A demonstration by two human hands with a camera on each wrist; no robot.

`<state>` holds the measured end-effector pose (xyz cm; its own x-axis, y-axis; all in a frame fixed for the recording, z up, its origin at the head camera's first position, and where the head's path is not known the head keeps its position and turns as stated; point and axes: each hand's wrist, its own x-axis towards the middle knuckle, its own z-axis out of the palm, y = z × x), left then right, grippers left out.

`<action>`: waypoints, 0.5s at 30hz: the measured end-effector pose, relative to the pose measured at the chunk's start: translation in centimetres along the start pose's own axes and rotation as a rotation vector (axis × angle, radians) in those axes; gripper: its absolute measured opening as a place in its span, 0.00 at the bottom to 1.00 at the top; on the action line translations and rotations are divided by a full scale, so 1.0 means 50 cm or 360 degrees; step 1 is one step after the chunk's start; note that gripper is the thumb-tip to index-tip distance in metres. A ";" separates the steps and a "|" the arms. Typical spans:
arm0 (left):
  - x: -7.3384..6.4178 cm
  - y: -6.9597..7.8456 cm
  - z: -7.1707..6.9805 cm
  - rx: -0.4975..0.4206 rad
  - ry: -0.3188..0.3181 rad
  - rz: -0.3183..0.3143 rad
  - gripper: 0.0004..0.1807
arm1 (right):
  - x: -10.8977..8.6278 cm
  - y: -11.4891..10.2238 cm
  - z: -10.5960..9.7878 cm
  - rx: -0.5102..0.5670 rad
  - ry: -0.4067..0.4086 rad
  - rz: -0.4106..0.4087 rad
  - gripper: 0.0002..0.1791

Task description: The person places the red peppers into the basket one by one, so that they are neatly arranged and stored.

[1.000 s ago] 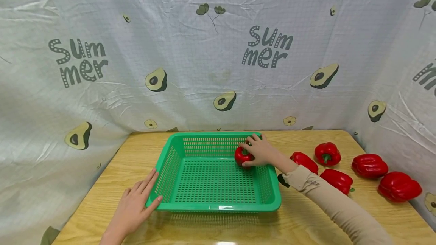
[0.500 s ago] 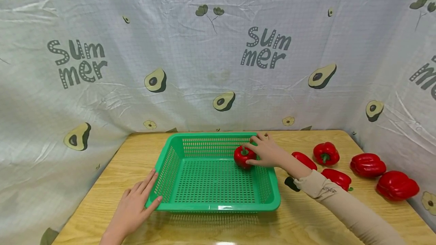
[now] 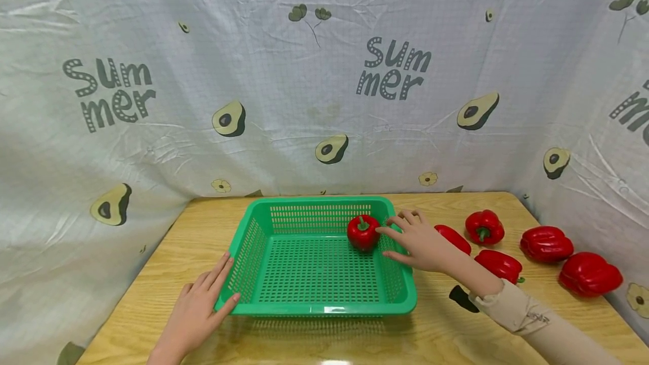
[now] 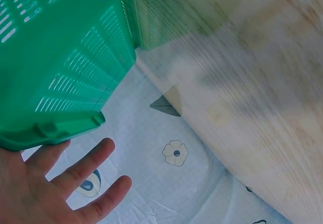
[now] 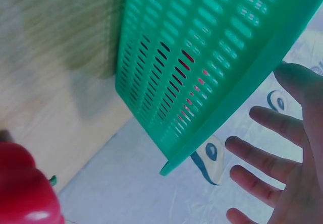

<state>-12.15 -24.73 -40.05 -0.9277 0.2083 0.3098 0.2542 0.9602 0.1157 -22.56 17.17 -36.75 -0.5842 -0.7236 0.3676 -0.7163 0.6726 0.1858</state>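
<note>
A green plastic basket [image 3: 319, 310] stands on the wooden table, with one red bell pepper [image 3: 363, 234] upright in its back right corner, green stem on top. My left hand [image 3: 199, 303] rests with fairly straight fingers on the basket's left rim near the front corner. In the left wrist view, the fingers of that hand [image 4: 75, 178] spread under the rim. My right hand [image 3: 423, 244] hovers over the right rim, fingers spread and holding nothing, apart from the pepper. The right wrist view shows the same hand [image 5: 287, 153] beside the basket wall [image 5: 176, 72].
Right of the basket, several red bell peppers lie on the table [image 3: 152, 292], among them one standing pepper [image 3: 485, 227] and one at the far right [image 3: 590, 275]. A dark object [image 3: 463, 299] shows by the right wrist. A printed cloth [image 3: 284, 72] hangs behind the table.
My right hand has let go of the bell pepper inside the basket and drawn back to the right, over the rim. The left hand has stayed on the left rim.
</note>
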 end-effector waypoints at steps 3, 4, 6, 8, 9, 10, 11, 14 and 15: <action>0.002 0.001 0.000 -0.0001 -0.0004 -0.0001 0.36 | -0.023 -0.001 -0.001 -0.0035 0.0079 -0.0002 0.27; 0.002 0.001 0.000 -0.0002 -0.0004 0.0000 0.36 | -0.032 -0.001 -0.001 -0.0027 0.0107 -0.0001 0.27; 0.002 0.001 0.000 0.0000 -0.0010 -0.0002 0.36 | -0.051 0.000 -0.002 -0.0018 0.0148 0.0007 0.27; 0.001 0.001 0.000 0.0002 -0.0017 -0.0008 0.36 | -0.070 0.002 0.000 -0.0009 0.0179 0.0008 0.27; 0.001 0.001 0.000 0.0003 -0.0020 -0.0010 0.36 | -0.080 0.003 0.001 -0.0006 0.0192 0.0012 0.27; 0.001 0.001 0.000 0.0004 -0.0022 -0.0013 0.36 | -0.089 0.005 0.002 -0.0005 0.0202 0.0020 0.27; 0.001 0.001 0.000 0.0007 -0.0026 -0.0013 0.36 | -0.099 0.006 0.003 -0.0007 0.0213 0.0027 0.28; 0.001 0.000 0.001 -0.0002 -0.0027 -0.0013 0.36 | -0.127 0.012 0.007 -0.0014 0.0250 0.0057 0.27; 0.002 0.000 0.001 -0.0004 -0.0024 -0.0010 0.36 | -0.136 0.014 0.009 -0.0009 0.0260 0.0070 0.27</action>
<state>-12.23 -24.70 -40.07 -0.9334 0.2049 0.2946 0.2488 0.9611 0.1198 -19.23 22.49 -39.54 -0.5448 -0.6591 0.5184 -0.6889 0.7043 0.1714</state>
